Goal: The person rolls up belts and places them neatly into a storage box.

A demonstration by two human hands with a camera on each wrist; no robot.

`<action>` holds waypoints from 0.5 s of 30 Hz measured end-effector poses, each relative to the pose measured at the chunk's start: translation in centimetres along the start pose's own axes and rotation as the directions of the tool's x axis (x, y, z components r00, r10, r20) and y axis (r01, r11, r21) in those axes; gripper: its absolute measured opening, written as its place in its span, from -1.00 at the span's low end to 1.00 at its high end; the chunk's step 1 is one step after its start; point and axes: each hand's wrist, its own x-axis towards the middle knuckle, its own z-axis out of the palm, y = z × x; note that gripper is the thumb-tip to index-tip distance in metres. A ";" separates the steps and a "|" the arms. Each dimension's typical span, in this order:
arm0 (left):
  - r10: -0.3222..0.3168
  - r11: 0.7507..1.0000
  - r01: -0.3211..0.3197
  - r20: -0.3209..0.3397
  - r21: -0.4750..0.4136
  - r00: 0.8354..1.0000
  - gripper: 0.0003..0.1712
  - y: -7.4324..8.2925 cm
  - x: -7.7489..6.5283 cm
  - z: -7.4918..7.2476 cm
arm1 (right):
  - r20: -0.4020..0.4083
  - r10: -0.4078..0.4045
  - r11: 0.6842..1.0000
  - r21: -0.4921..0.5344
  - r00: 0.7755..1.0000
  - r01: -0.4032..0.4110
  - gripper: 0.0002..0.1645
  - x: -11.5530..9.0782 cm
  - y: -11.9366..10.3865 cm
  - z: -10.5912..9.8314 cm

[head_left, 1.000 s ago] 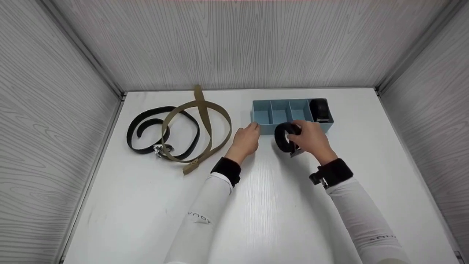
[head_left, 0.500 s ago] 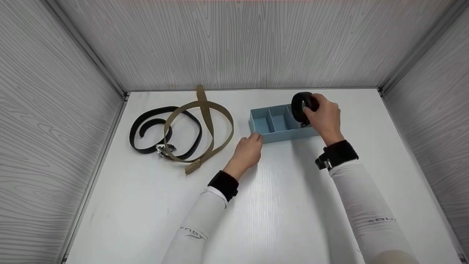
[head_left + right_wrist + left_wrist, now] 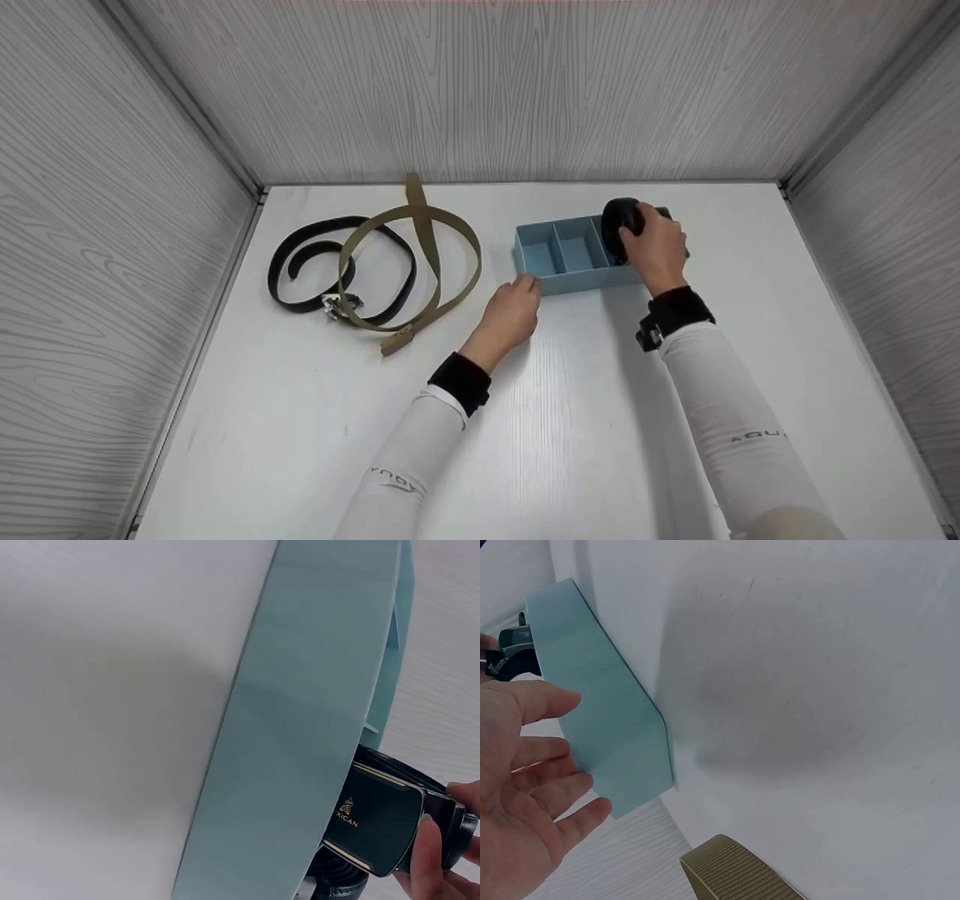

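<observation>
In the head view my right hand (image 3: 657,251) pinches a rolled-up black belt (image 3: 619,225) by its upper right side. The coil is partly down in the third compartment from the left of the blue divided box (image 3: 592,280). Up close in the right wrist view, thumb and fingers hold the coil around its dark plate buckle (image 3: 379,817), which has gold lettering. Another coiled black belt (image 3: 336,877) sits beside it, mostly hidden by my hand in the head view. My left hand (image 3: 511,311) touches the box's near left corner with loosely extended fingers.
Left of the box, a loose black belt (image 3: 410,279) with a silver buckle lies on the white table (image 3: 315,442). A tan webbing belt (image 3: 478,255) loops over it. Grey wood-grain panels (image 3: 480,90) stand around the table's back and sides.
My right hand has carried the rolled belt from in front of the box up over it, then lowered it into the compartment. The box has turned slightly, its left end nearer me.
</observation>
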 end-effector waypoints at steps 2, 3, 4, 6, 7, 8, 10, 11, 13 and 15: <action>0.003 1.000 -0.002 -0.006 0.002 1.000 -0.51 0.1 -0.1 0.0 | 0.003 -0.018 1.000 -0.013 1.000 0.019 -0.42 0.0 0.0 0.2; 0.005 1.000 -0.005 -0.009 0.004 1.000 -0.51 0.1 -0.1 0.0 | 0.005 -0.024 0.999 -0.022 1.000 0.024 -0.43 -0.1 0.0 0.3; 0.009 1.000 -0.009 -0.012 0.005 1.000 -0.51 0.1 -0.1 0.0 | 0.010 -0.027 0.999 -0.031 1.000 0.027 -0.44 -0.1 0.0 0.3; 0.016 1.000 -0.016 -0.017 0.007 1.000 -0.52 0.2 -0.1 -0.1 | 0.020 -0.025 0.998 -0.050 1.000 0.026 -0.46 -0.2 0.0 0.5; 0.019 1.000 -0.019 -0.018 0.010 1.000 -0.52 0.2 -0.1 0.0 | 0.027 -0.022 0.998 -0.060 0.999 0.024 -0.47 -0.3 0.0 0.7; 0.020 1.000 -0.020 -0.019 0.013 1.000 -0.52 0.2 -0.1 0.0 | 0.037 -0.019 0.997 -0.071 0.999 0.021 -0.47 -0.3 0.0 0.8; 0.018 1.000 -0.018 -0.024 0.016 1.000 -0.53 0.1 -0.1 0.1 | 0.050 -0.013 0.996 -0.087 0.999 0.017 -0.48 -0.5 0.0 1.1; 0.017 1.000 -0.016 -0.027 0.017 0.999 -0.53 0.1 -0.2 0.1 | 0.056 -0.011 0.996 -0.090 0.998 0.016 -0.48 -0.6 0.1 1.3; 0.015 1.000 -0.014 -0.028 0.022 0.999 -0.51 0.0 -0.3 0.3 | 0.060 -0.013 0.995 -0.102 0.998 0.019 -0.48 -0.7 0.1 1.6; 0.010 1.000 -0.009 -0.033 0.026 0.999 -0.50 -0.1 -0.4 0.4 | 0.056 -0.017 0.994 -0.109 0.998 0.023 -0.48 -0.9 0.2 2.0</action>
